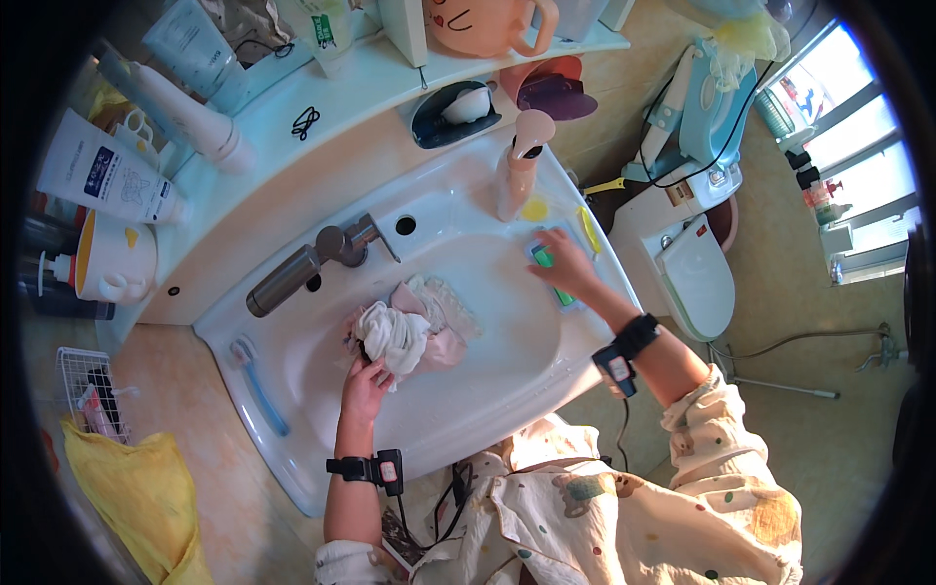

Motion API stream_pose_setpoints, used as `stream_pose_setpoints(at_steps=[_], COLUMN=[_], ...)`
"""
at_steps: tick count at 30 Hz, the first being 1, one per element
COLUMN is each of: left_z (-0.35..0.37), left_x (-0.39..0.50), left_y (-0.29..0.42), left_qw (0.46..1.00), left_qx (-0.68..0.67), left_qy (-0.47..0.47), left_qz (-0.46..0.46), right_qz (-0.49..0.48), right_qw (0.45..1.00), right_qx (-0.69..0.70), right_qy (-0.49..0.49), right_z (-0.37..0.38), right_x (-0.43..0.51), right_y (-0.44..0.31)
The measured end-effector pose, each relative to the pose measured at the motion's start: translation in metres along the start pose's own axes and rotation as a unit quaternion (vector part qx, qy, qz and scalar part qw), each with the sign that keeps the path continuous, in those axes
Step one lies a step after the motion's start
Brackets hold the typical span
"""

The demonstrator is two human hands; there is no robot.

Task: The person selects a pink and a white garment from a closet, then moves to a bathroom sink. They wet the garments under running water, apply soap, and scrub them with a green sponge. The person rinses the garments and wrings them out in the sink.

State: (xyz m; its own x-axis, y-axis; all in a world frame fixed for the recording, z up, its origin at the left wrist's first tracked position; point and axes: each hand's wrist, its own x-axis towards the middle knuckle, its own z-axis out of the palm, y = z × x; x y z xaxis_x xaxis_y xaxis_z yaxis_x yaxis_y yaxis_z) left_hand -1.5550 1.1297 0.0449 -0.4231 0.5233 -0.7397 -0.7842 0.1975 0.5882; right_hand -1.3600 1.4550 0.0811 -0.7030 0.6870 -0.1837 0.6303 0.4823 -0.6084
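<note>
In the white washbasin (512, 322) lies a bundle of wet-looking fabric: a bunched white cloth (395, 336) on top of a pale pink cloth (446, 347) with a lacy white edge. My left hand (365, 387) grips the near side of the white cloth, fingers partly tucked into its folds. On the basin's right ledge, my right hand (567, 263) is over a green bar of soap (564, 296) in a clear soap dish (532, 252). Thumb and fingers are spread around the bar's far end; whether they grip it is unclear.
A dark grey faucet (285, 278) stands over the basin's back edge. A blue-handled brush (262, 391) lies on the left ledge. Beyond the soap are a pink pump bottle (516, 183) and a yellow strip-like item (588, 229). A toilet (695, 270) stands to the right.
</note>
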Motion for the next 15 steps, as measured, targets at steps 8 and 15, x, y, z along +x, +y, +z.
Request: stream_pose_setpoints(at_steps=[8, 15], left_z=[0.017, 0.011], left_x=[0.014, 0.016], left_y=[-0.01, -0.011], left_qw=[0.997, 0.994], left_qx=[0.065, 0.082], left_qy=[0.03, 0.077], left_qz=[0.035, 0.014], right_qz=[0.034, 0.1], right_qw=[0.982, 0.97], right_qx=[-0.178, -0.22], right_qy=[0.054, 0.023], right_z=[0.003, 0.01], right_x=[-0.028, -0.019], right_y=[0.028, 0.017])
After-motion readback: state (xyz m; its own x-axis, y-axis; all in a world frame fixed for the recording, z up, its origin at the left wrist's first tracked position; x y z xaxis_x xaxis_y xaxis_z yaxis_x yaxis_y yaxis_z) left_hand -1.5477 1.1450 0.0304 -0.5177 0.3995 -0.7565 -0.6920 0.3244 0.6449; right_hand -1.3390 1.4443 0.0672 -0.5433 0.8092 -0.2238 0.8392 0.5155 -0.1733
